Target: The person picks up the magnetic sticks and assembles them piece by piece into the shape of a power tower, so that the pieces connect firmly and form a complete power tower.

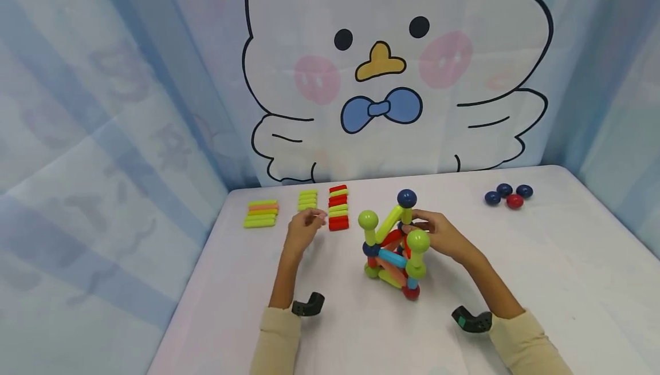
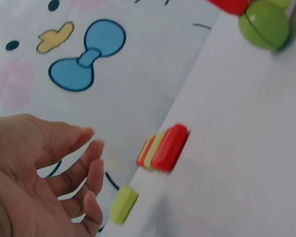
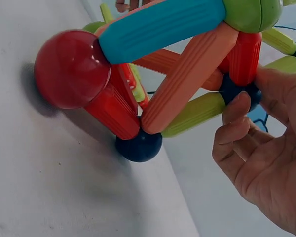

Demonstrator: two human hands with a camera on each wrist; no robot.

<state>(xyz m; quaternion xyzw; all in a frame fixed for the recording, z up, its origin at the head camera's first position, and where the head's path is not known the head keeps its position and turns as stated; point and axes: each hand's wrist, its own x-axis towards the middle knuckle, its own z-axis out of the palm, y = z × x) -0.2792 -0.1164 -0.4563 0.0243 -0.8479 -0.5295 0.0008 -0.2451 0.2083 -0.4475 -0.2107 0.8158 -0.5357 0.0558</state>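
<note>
A ball-and-rod structure [image 1: 393, 258] stands on the table [image 1: 335, 329], just right of centre in the lower half of the head view. The person's right hand [image 1: 440, 236] pinches a dark blue ball [image 3: 230, 90] in its framework; a yellow-green ball [image 1: 418, 241] in front partly screens those fingertips. At centre left, the left hand [image 1: 303, 229] is loosely curved and holds nothing, near a row of red and yellow-green rods [image 1: 338, 200] and covering the near end of a row of yellow-green rods [image 1: 307, 196]. Farther left lies a row of yellow-green, yellow and orange rods [image 1: 260, 214]. Toward the right edge, three dark blue balls [image 1: 504, 190] cluster with a red ball [image 1: 514, 201]. A backdrop [image 1: 381, 91] printed with a bow-tied cartoon figure fills the upper frame.
</note>
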